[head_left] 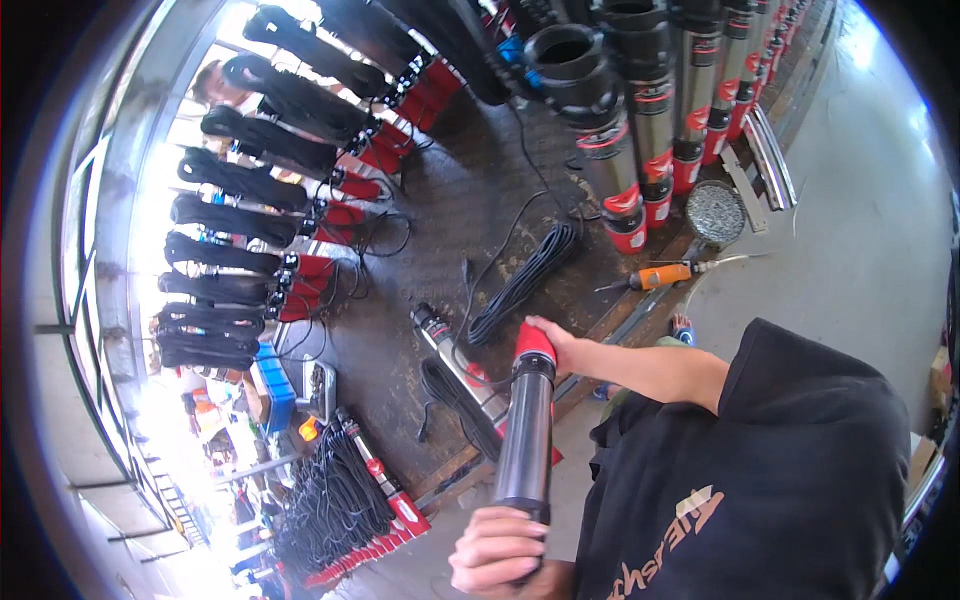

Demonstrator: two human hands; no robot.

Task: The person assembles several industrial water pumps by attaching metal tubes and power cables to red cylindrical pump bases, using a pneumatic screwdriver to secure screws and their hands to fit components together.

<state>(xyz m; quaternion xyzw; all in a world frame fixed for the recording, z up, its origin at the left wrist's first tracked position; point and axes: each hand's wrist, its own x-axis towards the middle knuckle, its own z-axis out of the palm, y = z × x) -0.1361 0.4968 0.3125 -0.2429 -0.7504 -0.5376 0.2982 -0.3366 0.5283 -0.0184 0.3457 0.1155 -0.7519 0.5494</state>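
Note:
A long steel submersible pump [527, 440] with a red end and black collars is held up in front of me, tilted. My right hand [553, 343] is closed around its red end. My left hand [498, 548] wraps the black end nearest the lower edge. Just beyond, another steel pump [462, 368] lies on the dark workbench [420, 240], partly hidden behind the one I hold. Beside it rest a coiled black cable [525, 283] and a second black coil [455, 400].
Upright pumps [612, 175] line the bench's right side. An orange power screwdriver [660, 276] and a round dish of small metal parts [715, 212] lie at the edge. Cable-wrapped pumps [240, 220] stand at left; bundled cables [335, 500] lie lower left. Another person [213, 85] is behind.

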